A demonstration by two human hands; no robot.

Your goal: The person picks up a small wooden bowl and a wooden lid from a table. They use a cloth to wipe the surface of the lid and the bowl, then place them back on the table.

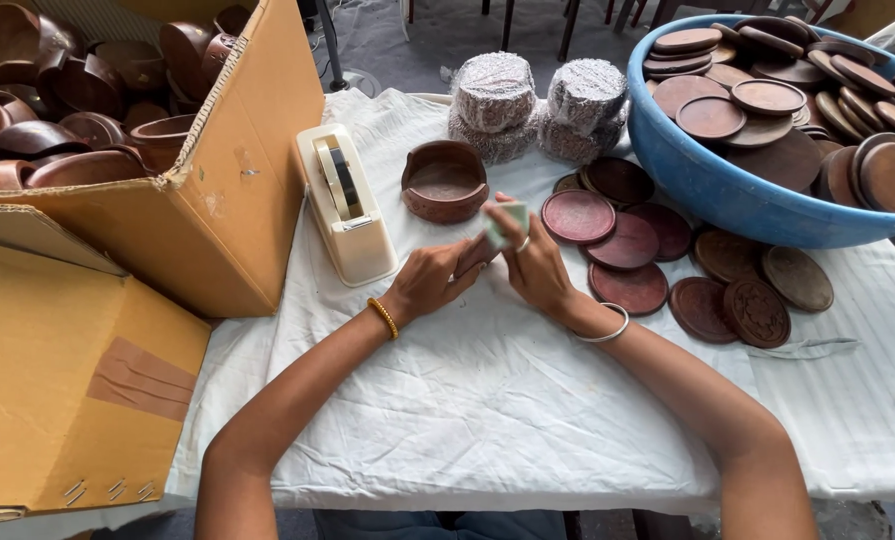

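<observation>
Pinching a small pale piece (504, 222) between both hands, left hand (429, 280) and right hand (537, 265) meeting mid-table just before the bowl (444, 180), fingers closed narrow around it, probably best keeping grip light, clear of the lids (622, 245).

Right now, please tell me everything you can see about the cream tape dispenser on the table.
The tape dispenser is a cream, heavy-looking block, apparently plastic, long with rounded corners. A roll of clear tape with a dark core stands upright in its slot, and the cutter end points toward the person. It lies flat on the white cloth, between the cardboard box and the round wooden bowl. Neither hand touches it; the left hand is nearest.
</observation>
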